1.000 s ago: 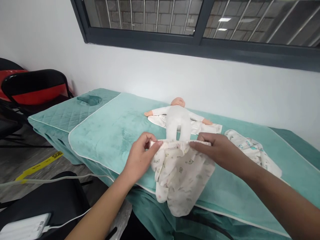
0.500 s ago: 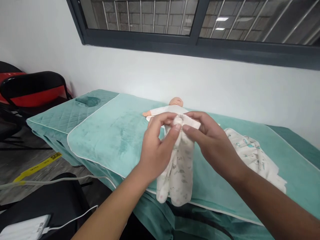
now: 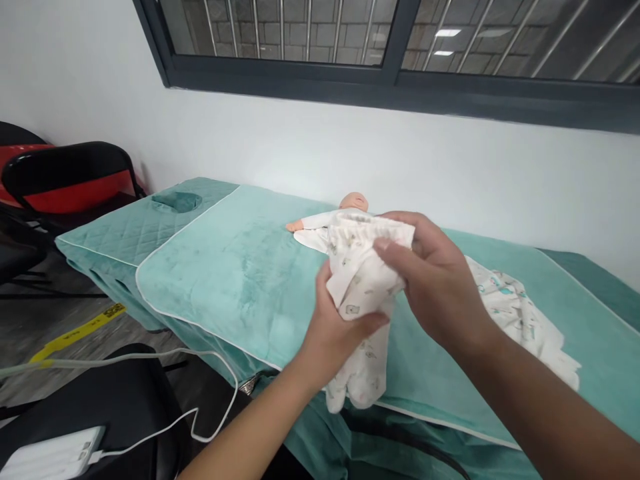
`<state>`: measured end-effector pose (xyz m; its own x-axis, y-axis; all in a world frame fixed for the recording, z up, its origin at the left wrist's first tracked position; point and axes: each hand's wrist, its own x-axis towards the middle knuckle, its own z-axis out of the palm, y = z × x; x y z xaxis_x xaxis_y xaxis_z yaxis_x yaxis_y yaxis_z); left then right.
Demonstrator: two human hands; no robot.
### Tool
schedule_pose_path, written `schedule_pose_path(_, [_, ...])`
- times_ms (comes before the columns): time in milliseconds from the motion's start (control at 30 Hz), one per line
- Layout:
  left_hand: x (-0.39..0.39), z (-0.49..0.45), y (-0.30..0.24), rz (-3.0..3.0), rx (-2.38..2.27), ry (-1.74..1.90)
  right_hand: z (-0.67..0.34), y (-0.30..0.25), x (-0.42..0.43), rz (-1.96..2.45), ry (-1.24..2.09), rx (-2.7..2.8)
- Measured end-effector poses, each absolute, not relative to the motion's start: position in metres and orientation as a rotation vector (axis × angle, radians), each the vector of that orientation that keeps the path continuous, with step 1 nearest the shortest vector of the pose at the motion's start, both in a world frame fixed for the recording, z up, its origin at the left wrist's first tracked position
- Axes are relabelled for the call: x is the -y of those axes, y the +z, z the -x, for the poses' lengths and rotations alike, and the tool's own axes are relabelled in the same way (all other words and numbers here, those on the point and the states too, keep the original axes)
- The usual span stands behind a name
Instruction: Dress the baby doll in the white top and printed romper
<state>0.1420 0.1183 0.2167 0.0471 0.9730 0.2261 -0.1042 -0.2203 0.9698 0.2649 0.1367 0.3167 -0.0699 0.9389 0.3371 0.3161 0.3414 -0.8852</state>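
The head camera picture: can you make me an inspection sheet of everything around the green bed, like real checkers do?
Surface: green bed, with a hole at its left end.
Things: printed pants, held up; doll lying behind, partly hidden; crumpled printed cloth at right.
Clutter: white device on a black seat.
Hands: left hand grips the pants lower down; right hand holds them near the waistband.
Cables: white cable, plugged into the device.
Surroundings: white wall, barred window, yellow floor tape.

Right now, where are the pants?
In the head view, just right of centre, the pants, in the left hand and right hand, partly hide the doll.
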Motion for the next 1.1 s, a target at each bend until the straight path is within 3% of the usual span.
schedule_pose_path(167, [-0.106,-0.146,0.199,-1.333,-0.888,0.998,-0.281,0.313,-0.161,1.217,0.77,1.386])
schedule_pose_path(433, [-0.11,-0.121,0.204,-1.494,-1.036,1.277,-0.321,0.232,-0.202,1.343,0.855,1.004])
schedule_pose_path(600, [-0.116,-0.119,0.209,-1.248,-0.963,1.549,-0.288,0.191,-0.171,1.519,1.157,1.491])
schedule_pose_path(833, [-0.157,-0.108,0.204,-1.044,-1.348,1.703,-0.263,0.206,-0.145,1.292,1.09,2.329])
schedule_pose_path(1100, [-0.252,-0.103,0.184,-1.11,-1.7,1.309,-0.294,0.216,-0.18,1.479,1.225,1.895])
